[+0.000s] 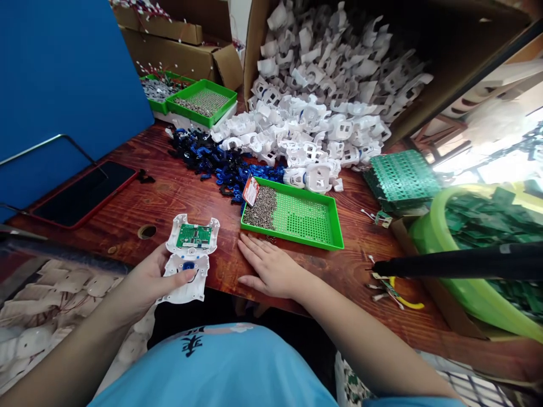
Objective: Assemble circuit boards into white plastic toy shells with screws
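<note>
In my left hand is a white plastic housing, held near the table's front edge with the thumb across its lower part. A green circuit board sits in the upper part, and a small blue piece lies just by my thumb. My right hand rests flat on the wooden table, fingers stretched out and holding nothing. Its fingertips are close to the front edge of a green tray, which has many small metal screws heaped at its left end.
White plastic shells spill from a large box at the back. Blue and black parts lie before them. A tablet-like device is at left. On the right stand stacked green boards, a yellow-green tub and a yellow-handled tool.
</note>
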